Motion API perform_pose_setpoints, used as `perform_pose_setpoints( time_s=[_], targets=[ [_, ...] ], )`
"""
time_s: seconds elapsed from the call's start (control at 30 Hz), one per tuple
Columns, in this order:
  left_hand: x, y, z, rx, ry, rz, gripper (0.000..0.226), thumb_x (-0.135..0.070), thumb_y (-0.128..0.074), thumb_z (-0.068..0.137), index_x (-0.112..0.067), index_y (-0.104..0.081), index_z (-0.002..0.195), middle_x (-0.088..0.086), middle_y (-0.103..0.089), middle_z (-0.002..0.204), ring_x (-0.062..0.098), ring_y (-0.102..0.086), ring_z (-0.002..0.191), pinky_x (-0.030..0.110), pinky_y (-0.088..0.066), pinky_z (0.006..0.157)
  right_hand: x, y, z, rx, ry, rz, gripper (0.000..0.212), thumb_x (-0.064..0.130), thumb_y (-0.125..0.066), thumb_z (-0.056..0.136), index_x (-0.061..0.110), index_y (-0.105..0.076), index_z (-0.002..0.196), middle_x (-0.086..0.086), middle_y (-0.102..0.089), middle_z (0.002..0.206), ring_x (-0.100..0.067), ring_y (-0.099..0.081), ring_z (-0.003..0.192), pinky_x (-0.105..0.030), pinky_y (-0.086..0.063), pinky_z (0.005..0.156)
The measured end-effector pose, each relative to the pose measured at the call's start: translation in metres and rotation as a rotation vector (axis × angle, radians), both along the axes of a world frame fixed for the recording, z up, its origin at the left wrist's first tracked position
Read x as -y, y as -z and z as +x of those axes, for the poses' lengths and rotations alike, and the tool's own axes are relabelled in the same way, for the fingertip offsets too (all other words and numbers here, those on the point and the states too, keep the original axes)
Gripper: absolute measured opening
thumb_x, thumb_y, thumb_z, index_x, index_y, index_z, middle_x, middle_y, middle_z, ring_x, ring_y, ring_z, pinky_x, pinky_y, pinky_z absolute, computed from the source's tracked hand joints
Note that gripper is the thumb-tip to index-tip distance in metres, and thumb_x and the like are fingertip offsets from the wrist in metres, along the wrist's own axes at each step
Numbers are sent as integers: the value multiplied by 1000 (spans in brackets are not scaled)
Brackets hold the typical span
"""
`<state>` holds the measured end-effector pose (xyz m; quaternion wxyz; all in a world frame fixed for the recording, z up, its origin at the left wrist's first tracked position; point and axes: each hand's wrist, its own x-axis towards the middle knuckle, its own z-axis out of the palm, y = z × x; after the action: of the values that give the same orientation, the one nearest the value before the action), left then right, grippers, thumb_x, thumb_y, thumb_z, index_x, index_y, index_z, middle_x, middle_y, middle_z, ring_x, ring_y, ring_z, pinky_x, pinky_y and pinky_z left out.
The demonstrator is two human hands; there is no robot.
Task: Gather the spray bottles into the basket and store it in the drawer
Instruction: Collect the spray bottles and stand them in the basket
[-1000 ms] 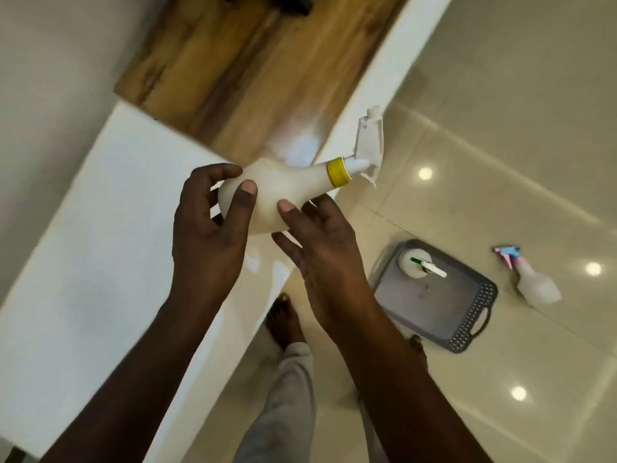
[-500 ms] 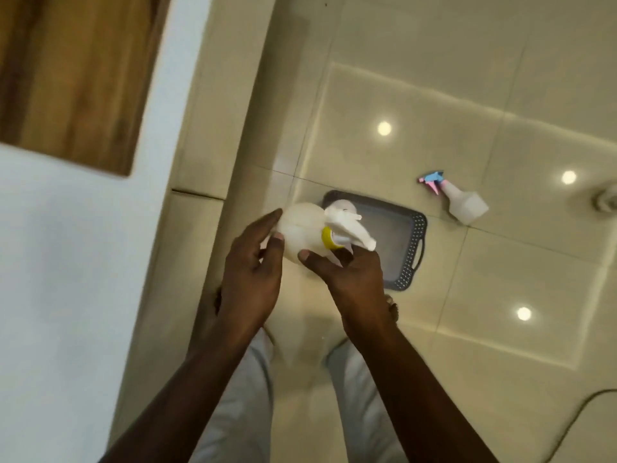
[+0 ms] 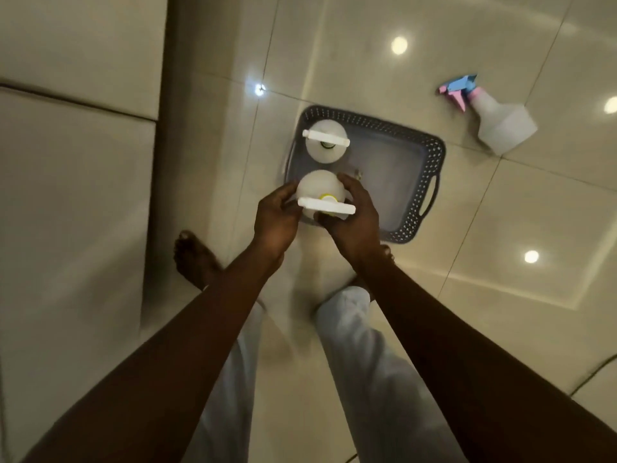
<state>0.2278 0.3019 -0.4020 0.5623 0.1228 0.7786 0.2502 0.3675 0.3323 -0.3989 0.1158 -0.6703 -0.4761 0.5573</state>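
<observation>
Yellow bottle (image 3: 319,192) is being gripped on both sides by left hand (image 3: 275,222) and right hand (image 3: 354,225), upright at basket's (image 3: 430,182) 7 o'clock corner, probably for standing beside white bottle (image 3: 325,140). Pink bottle (image 3: 500,123) is lying outside, at 2 o'clock.

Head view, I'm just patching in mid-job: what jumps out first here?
The left hand and right hand together grip a yellow-collared spray bottle over the near end of the grey basket on the floor. A second white spray bottle stands upright at the basket's far end. A pink-and-blue trigger bottle lies on its side on the tiles, outside the basket to its far right.
</observation>
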Motion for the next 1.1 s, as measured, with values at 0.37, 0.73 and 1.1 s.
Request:
perform_pose_setpoints(
  time_s=[0.37, 0.73, 1.1],
  targets=[
    [-4, 73, 17, -4, -19, -3, 41, -17, -66, 88, -30, -69, 126, -7, -74, 118, 20, -70, 114, 46, -58, 103, 4, 98, 9, 12, -64, 16, 82, 11, -91, 79, 13, -53, 151, -6, -55, 153, -27, -57, 138, -48, -49, 115],
    [-20, 91, 20, -71, -37, -32, 40, -10, -59, 99, -14, -65, 138, 8, -71, 131, 24, -68, 118, 42, -56, 105, -6, 125, 1, -20, -58, -25, 81, 10, -92, 79, 9, -53, 150, -10, -57, 151, -29, -59, 135, -47, -50, 114],
    [-3, 85, 33, -136, -286, -193, 31, -3, -60, 99, -4, -69, 128, 18, -72, 125, 37, -66, 120, 52, -51, 110, -16, 112, 28, -71, -192, -133, 75, -3, -80, 84, 11, -52, 152, -12, -53, 153, -30, -53, 140, -44, -50, 116]
  ],
)
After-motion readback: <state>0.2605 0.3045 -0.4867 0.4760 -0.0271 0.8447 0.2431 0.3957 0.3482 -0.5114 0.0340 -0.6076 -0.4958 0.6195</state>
